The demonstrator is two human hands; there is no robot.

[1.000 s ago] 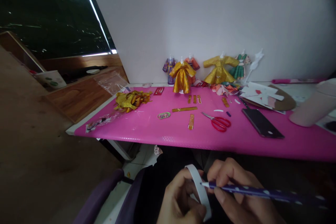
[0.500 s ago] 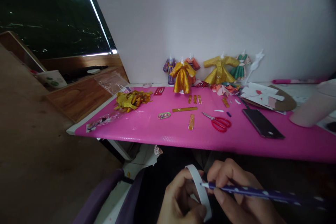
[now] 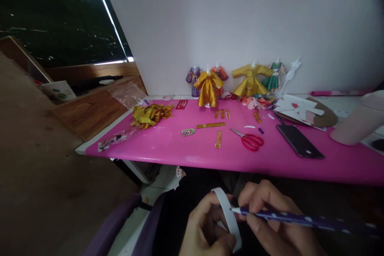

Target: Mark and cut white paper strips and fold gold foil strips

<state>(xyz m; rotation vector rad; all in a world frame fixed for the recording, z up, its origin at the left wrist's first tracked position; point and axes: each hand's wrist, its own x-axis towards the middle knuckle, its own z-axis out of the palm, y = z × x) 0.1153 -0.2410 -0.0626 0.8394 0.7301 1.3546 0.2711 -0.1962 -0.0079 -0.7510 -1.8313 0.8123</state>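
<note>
My left hand (image 3: 207,224) is closed on a curved white strip (image 3: 227,214), gripped near both ends so that it bows outward. In my right hand (image 3: 267,212) is a dark purple pen (image 3: 288,217) with pale spots, held between thumb and fingers. Its white tip lies at the strip's right edge, about midway along; whether it touches, I cannot tell. Both hands are over my lap, below the table's front edge. Red-handled scissors (image 3: 251,142) lie on the pink tabletop (image 3: 168,148), beside a short gold strip (image 3: 218,140) and a longer gold strip (image 3: 210,125).
Small dress forms in gold (image 3: 208,90), yellow, purple and green stand against the wall. A heap of gold scraps (image 3: 151,115) lies at left. Toward the right are a black phone (image 3: 300,141), white paper pieces (image 3: 297,108) and a pale cylinder (image 3: 357,122). A purple armrest (image 3: 120,220) is beside me.
The pen and my right hand have shifted very slightly to the right. My left hand keeps the white strip in nearly the same place.
</note>
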